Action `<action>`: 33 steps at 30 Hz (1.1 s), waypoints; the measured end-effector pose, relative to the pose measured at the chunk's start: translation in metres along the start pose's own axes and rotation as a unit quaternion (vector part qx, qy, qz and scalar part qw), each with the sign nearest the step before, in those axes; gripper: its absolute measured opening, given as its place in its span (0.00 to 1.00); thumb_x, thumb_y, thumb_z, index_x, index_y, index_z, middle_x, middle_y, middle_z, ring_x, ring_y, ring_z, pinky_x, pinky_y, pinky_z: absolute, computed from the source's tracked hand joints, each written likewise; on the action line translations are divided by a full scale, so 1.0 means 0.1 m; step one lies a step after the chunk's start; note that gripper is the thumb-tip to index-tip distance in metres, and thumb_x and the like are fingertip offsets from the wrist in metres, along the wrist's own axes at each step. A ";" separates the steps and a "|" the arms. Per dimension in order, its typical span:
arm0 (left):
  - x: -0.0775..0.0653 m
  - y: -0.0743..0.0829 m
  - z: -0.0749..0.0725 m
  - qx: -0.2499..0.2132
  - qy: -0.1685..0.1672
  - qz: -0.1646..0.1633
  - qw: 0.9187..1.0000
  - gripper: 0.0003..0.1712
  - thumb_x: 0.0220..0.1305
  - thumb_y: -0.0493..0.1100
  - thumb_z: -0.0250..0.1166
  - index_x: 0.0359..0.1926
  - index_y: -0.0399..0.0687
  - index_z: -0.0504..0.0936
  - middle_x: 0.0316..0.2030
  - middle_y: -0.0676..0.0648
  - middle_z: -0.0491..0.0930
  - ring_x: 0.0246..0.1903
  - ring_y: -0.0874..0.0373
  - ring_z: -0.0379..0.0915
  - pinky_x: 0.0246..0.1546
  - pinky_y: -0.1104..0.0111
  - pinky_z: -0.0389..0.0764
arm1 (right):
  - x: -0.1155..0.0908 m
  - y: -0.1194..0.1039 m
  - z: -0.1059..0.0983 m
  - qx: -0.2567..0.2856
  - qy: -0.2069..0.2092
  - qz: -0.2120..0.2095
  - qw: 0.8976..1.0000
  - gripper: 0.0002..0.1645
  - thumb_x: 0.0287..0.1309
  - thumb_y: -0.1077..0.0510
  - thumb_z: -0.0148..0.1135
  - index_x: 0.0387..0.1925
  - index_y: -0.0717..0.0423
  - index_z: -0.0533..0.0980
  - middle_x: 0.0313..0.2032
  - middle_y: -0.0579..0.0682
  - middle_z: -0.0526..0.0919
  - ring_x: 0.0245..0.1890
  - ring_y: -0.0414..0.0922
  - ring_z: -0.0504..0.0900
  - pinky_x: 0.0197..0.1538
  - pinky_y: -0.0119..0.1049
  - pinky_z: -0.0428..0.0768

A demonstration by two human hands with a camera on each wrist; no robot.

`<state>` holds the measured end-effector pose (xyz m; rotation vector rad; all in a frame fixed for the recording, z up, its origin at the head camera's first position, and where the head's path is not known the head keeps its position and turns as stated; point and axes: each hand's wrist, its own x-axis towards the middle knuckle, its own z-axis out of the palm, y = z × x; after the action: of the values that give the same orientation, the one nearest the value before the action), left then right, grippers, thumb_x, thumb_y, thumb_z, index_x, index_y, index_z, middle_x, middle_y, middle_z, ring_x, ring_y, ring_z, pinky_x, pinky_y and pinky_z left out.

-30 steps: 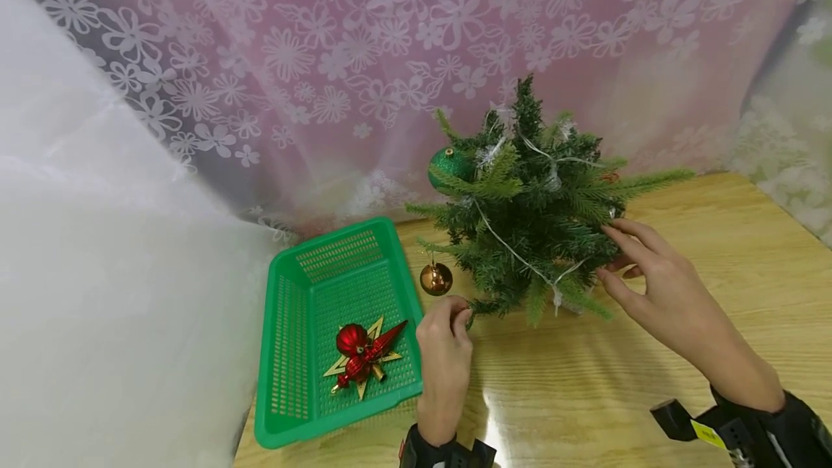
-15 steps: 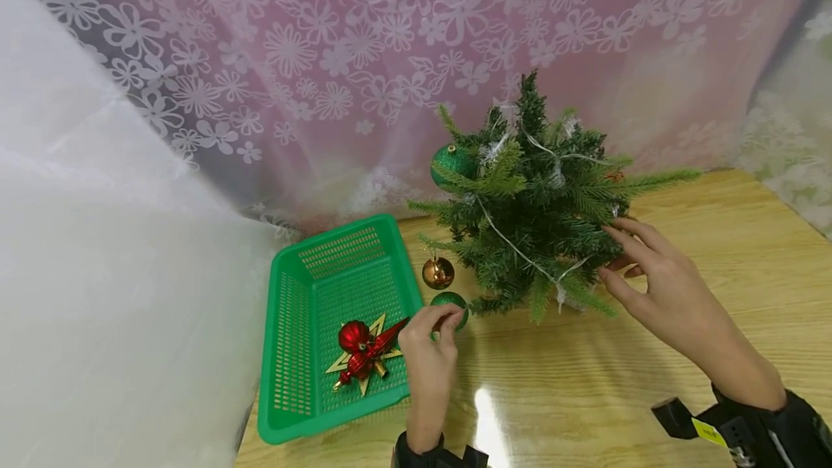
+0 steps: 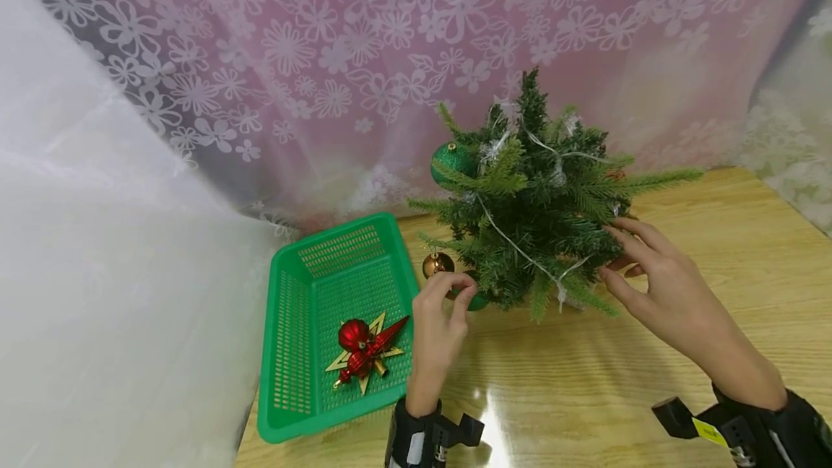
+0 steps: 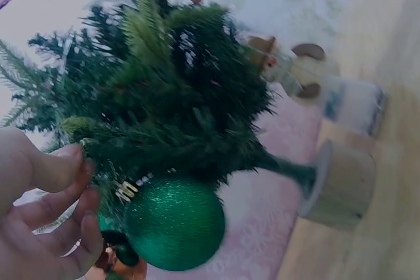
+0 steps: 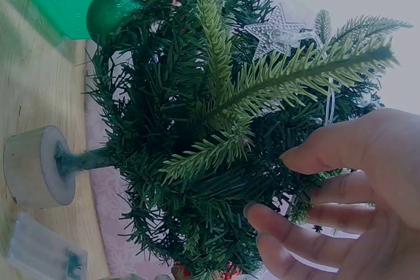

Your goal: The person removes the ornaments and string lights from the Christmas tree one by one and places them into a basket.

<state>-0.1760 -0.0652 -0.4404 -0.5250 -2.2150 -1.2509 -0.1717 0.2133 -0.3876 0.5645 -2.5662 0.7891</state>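
My left hand (image 3: 440, 320) is at the lower left edge of a small artificial Christmas tree (image 3: 536, 230). Its thumb and forefinger pinch together at a branch tip, seemingly on the thin string of a green glitter Christmas ball (image 4: 176, 224). That ball hangs just below the fingers, gold cap up; the string itself is too blurred to make out. On the tree's right side, my right hand (image 3: 669, 287) has its fingers loosely spread against the branches. A copper ball (image 3: 438, 263) hangs beside the left hand, and another green ball (image 3: 453, 163) sits higher up.
A green plastic basket (image 3: 276, 338) at left holds red ornaments (image 3: 356, 338) and a gold star (image 3: 338, 362). A white wire with clear star lights (image 5: 279, 31) winds round the tree. By the tree's round base (image 5: 39, 165) lies a clear box (image 5: 46, 247). A patterned curtain (image 3: 364, 56) hangs behind.
My left hand drew back to the left with the green ball, then moved up and right to the branch again. The right hand has stayed in place.
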 end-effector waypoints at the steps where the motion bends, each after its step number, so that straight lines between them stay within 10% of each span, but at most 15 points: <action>1: 0.03 0.01 -0.01 -0.007 -0.007 0.004 1.000 0.02 0.63 0.33 0.65 0.36 0.43 0.82 0.34 0.47 0.82 0.35 0.56 0.78 0.36 0.66 0.79 | 0.00 0.00 0.00 0.001 0.000 0.000 1.000 0.34 0.50 0.70 0.68 0.60 0.74 0.68 0.61 0.70 0.65 0.33 0.55 0.81 0.29 0.44 0.78; 14: 0.10 -0.03 -0.09 -0.038 -0.073 -0.072 0.994 0.02 0.64 0.33 0.63 0.37 0.40 0.81 0.29 0.45 0.85 0.26 0.56 0.81 0.27 0.72 0.78 | 0.01 0.00 0.00 -0.001 0.005 -0.003 1.000 0.34 0.49 0.71 0.69 0.59 0.73 0.69 0.61 0.69 0.65 0.33 0.55 0.82 0.30 0.45 0.78; 25: -0.06 -0.09 -0.23 -0.006 -0.005 -0.070 0.998 0.02 0.65 0.32 0.61 0.36 0.41 0.80 0.28 0.46 0.83 0.23 0.57 0.78 0.24 0.70 0.77 | 0.00 0.01 0.00 0.004 -0.002 0.003 1.000 0.33 0.51 0.70 0.68 0.59 0.74 0.68 0.61 0.70 0.65 0.33 0.56 0.81 0.30 0.44 0.78; 33: -0.21 -0.31 -0.67 0.041 0.062 -0.042 0.996 0.02 0.64 0.30 0.62 0.36 0.40 0.79 0.27 0.46 0.84 0.22 0.56 0.79 0.22 0.70 0.77 | 0.00 0.02 -0.01 0.001 -0.004 0.001 1.000 0.35 0.51 0.70 0.68 0.61 0.73 0.68 0.61 0.69 0.65 0.34 0.56 0.81 0.30 0.46 0.77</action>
<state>-0.1598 -0.1405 -0.4456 -0.3167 -2.1930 -1.1950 -0.1719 0.2154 -0.3873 0.5664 -2.5735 0.7918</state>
